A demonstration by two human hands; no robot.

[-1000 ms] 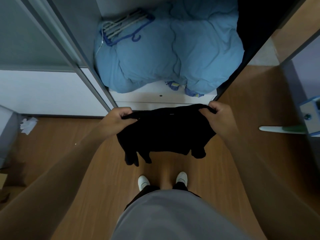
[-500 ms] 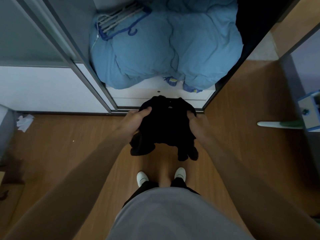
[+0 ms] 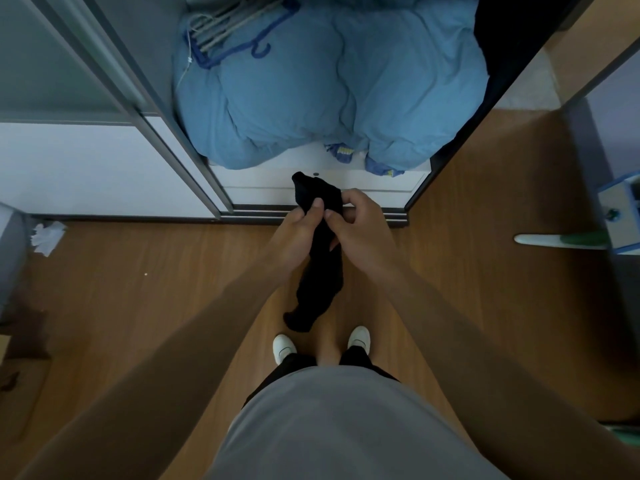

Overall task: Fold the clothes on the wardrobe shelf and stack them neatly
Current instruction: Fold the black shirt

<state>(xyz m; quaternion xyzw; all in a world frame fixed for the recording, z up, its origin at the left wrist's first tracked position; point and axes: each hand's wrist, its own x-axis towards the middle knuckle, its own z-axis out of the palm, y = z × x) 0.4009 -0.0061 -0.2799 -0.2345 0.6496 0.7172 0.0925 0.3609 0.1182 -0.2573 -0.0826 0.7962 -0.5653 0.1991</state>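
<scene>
**Mid-Fold, Just Short of the Shelf**

A person's left hand (image 3: 301, 227) and right hand (image 3: 362, 228) meet in front of the wardrobe shelf (image 3: 263, 184), each pinching the top of a black garment (image 3: 320, 289) between thumb and curled fingers. The cloth hangs doubled into a narrow, limp strip just below the shelf's front edge; it is dark and soft, its seams impossible to make out. The lengthwise fold looks made. The next move likely calls for a crosswise fold, then a spot on the shelf beside the blue duvet (image 3: 329, 88).
</scene>
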